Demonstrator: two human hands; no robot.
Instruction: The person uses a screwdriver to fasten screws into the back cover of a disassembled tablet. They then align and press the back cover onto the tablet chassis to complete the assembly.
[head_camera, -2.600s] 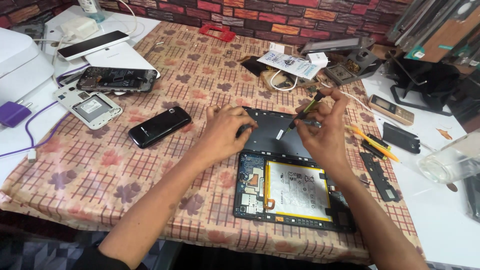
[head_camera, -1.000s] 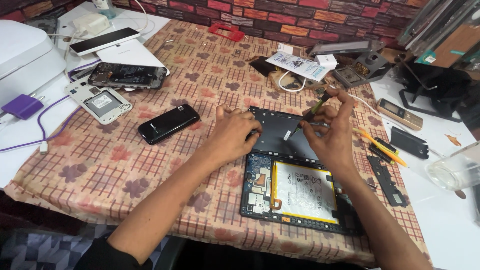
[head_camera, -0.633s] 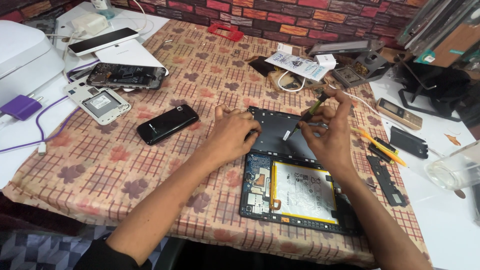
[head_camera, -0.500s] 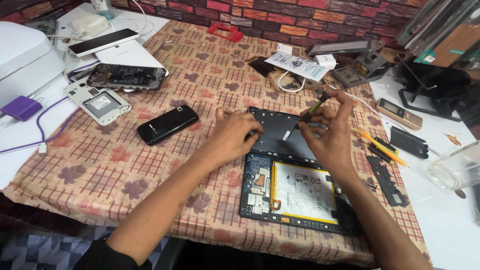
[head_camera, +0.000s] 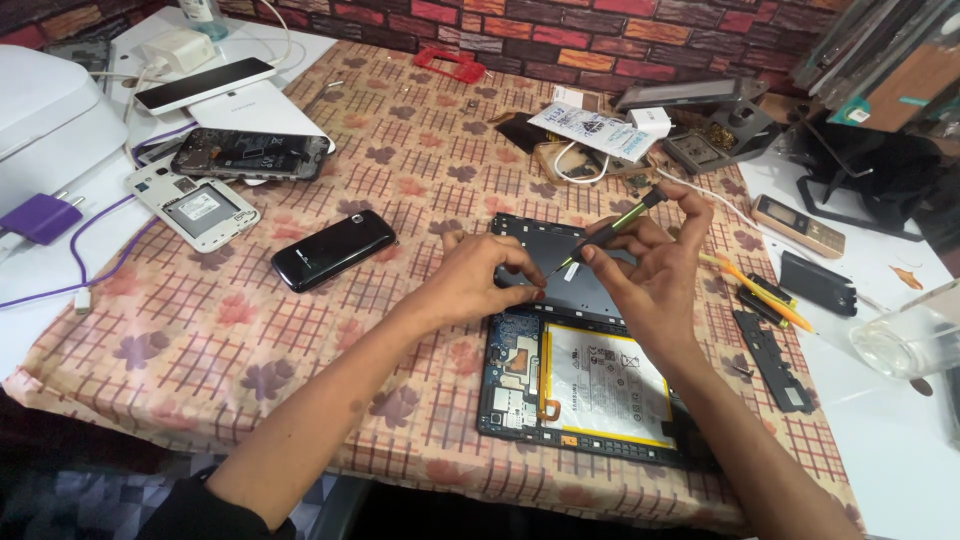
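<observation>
The right hand (head_camera: 655, 275) pinches a thin screwdriver (head_camera: 607, 233) with a green and black shaft between thumb and fingers, tip slanting down toward 8 o'clock. The left hand (head_camera: 480, 280) is curled with its fingertips drawn together just at that tip; whether they pinch a small part I cannot tell. Both hover over the upper half of an opened tablet (head_camera: 580, 370), which lies at the middle of the patterned tablecloth (head_camera: 200, 340), its back off, a pale battery with a yellow edge (head_camera: 605, 385) and a blue circuit board (head_camera: 515, 365) showing.

At 9 o'clock from the left hand lies a black phone (head_camera: 335, 248), well apart. Further toward 10 o'clock sit a white phone shell with its back open (head_camera: 193, 203) and a stripped phone frame (head_camera: 250, 155). A purple plug with its cable (head_camera: 42, 217) rests at the far 9 o'clock edge. At 3 o'clock from the right hand lie a yellow-handled tool (head_camera: 755, 285), a long black strip part (head_camera: 772, 360) and a small dark phone (head_camera: 818, 283). A clear glass (head_camera: 905, 340) stands at 4 o'clock.

At 12 o'clock a flat white packet with blue print (head_camera: 590, 130) lies tilted, a white cable coiled just beneath it. A red casing (head_camera: 450, 65) sits by the brick-patterned wall (head_camera: 600, 30).
</observation>
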